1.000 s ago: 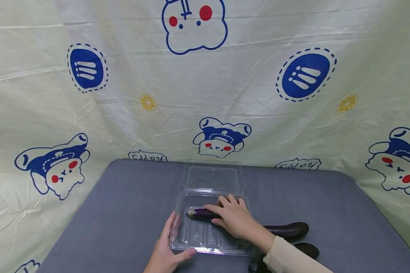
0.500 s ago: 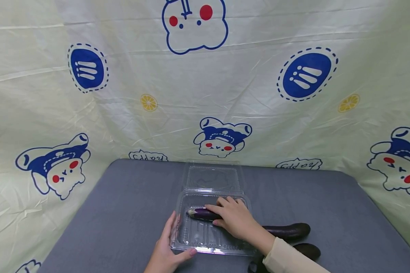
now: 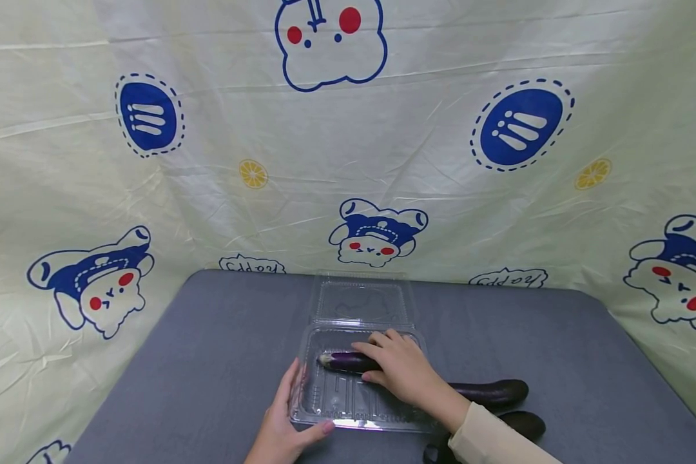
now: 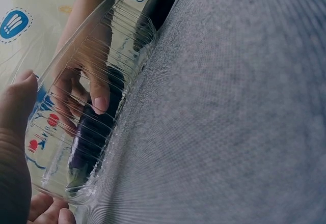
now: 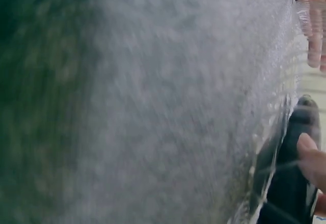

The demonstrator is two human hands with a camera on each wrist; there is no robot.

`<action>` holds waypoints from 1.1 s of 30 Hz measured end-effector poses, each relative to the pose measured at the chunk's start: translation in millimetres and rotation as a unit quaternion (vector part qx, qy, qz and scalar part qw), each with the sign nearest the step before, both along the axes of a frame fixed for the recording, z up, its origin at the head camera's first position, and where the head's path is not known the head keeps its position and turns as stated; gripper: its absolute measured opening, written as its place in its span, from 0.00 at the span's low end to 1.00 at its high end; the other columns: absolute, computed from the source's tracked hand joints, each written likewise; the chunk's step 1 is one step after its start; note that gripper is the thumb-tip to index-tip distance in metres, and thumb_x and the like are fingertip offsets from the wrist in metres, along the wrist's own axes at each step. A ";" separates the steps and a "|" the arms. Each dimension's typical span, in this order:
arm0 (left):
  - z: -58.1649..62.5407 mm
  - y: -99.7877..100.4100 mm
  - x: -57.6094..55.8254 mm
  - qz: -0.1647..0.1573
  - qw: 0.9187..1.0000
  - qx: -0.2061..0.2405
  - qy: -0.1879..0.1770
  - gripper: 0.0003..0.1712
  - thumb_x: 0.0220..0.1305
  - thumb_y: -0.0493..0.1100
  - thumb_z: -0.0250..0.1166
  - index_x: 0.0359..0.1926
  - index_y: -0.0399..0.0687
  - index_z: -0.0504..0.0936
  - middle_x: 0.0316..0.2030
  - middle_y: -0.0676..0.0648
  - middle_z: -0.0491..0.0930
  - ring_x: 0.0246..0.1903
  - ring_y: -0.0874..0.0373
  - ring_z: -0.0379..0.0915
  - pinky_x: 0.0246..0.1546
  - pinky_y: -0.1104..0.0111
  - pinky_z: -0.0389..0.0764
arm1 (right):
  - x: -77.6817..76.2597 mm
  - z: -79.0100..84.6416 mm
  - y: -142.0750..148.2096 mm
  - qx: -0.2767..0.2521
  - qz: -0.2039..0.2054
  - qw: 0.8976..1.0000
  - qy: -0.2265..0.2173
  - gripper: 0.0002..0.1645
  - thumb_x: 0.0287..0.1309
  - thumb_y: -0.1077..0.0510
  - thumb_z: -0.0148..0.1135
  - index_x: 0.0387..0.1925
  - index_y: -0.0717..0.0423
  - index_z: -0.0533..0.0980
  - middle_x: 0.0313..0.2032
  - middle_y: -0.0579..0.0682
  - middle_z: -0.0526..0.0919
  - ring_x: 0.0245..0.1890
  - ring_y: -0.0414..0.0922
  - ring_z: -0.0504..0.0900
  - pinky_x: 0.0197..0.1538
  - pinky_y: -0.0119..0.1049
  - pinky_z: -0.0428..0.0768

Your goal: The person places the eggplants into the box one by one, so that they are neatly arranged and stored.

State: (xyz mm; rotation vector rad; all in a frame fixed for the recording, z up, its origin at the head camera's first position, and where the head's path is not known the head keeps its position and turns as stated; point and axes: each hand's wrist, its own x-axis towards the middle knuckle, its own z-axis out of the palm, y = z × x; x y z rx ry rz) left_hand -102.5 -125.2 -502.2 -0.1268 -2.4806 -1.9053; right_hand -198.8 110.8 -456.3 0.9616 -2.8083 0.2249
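Observation:
A clear plastic clamshell container (image 3: 342, 403) stands with its lid folded back on the grey tabletop. Inside lies a dark purple eggplant (image 3: 348, 362), its pale stem end pointing left. My right hand (image 3: 400, 367) is over the eggplant's right part, thumb on the near side and fingers on the far side; that part is hidden beneath it. The left hand (image 3: 284, 419) holds the container's near left corner, thumb at the front rim and fingers along the left side. Through the ribbed wall, the left wrist view shows the eggplant (image 4: 89, 142) beneath the right hand's fingers.
Two more eggplants lie right of the container, one (image 3: 493, 392) just behind the right forearm and another (image 3: 524, 424) partly under the sleeve (image 3: 493, 438). The raised-back lid (image 3: 362, 303) reaches toward the table's far edge. A printed cloth (image 3: 441, 225) hangs behind.
My right hand has shifted very slightly to the right, its index fingertip a little higher over the eggplant. The left hand and the container have stayed put.

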 end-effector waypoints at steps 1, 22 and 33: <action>-0.1 0.0 0.0 0.001 1.000 0.000 0.000 0.66 0.48 0.49 0.81 0.78 0.47 0.46 0.74 0.36 0.60 0.73 0.43 0.56 0.67 0.80 0.61 | 0.0 0.5 0.5 -0.001 0.001 1.000 0.000 0.32 0.54 0.40 0.70 0.61 0.38 0.77 0.48 0.42 0.82 0.44 0.42 0.75 0.44 0.43 0.77; -3.9 -0.2 -1.6 0.007 1.000 0.005 0.019 0.66 0.46 0.46 0.81 0.78 0.46 0.47 0.73 0.37 0.62 0.72 0.44 0.59 0.67 0.79 0.62 | 2.7 28.2 41.0 -0.051 -0.025 0.998 0.014 0.35 0.58 0.36 0.66 0.66 0.40 0.73 0.53 0.44 0.81 0.53 0.46 0.76 0.51 0.49 0.79; -3.9 -0.7 -1.5 0.010 1.000 -0.018 0.013 0.66 0.47 0.49 0.81 0.78 0.49 0.47 0.72 0.40 0.64 0.72 0.45 0.60 0.69 0.75 0.63 | 12.4 42.1 80.5 -0.052 -0.066 0.996 -0.001 0.40 0.57 0.34 0.65 0.69 0.38 0.69 0.55 0.46 0.80 0.55 0.51 0.77 0.53 0.56 0.78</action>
